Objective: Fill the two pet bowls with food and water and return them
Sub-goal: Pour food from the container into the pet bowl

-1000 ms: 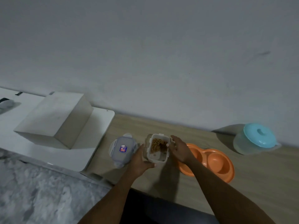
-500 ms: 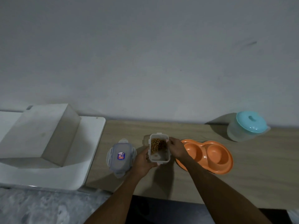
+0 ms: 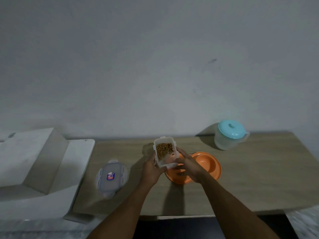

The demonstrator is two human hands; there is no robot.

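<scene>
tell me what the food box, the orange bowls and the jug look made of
Food box: clear glossy plastic by the look; the kibble shows through its walls.
Orange bowls: likely smooth moulded plastic, one even colour with a soft sheen.
Jug: probably frosted, half-clear plastic; its turquoise lid looks opaque and smooth.

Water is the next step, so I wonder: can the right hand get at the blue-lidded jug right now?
Probably not yet: the right hand, with the left hand, holds the open food container over the orange double bowl. Once freed, bare table leads to the jug.
</scene>
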